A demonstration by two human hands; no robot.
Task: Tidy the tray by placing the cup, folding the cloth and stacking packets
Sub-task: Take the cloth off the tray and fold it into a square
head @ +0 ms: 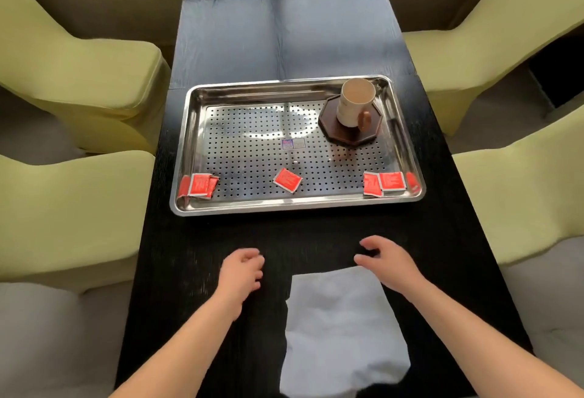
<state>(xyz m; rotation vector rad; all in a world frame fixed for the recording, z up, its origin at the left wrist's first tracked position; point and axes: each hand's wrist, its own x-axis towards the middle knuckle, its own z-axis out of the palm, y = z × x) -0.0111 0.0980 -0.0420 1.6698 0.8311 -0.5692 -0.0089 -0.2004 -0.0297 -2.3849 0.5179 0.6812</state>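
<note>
pale square cloth flat on black wooden table before steel perforated tray; left hand, right hand loosely curled, empty. white ceramic cup in tray, red square packets scattered. folding looks next: pinch far corners.

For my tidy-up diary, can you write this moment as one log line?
cup: on coaster in tray | packets: scattered in tray | cloth: on table | left hand: empty | right hand: empty, by cloth corner
</note>
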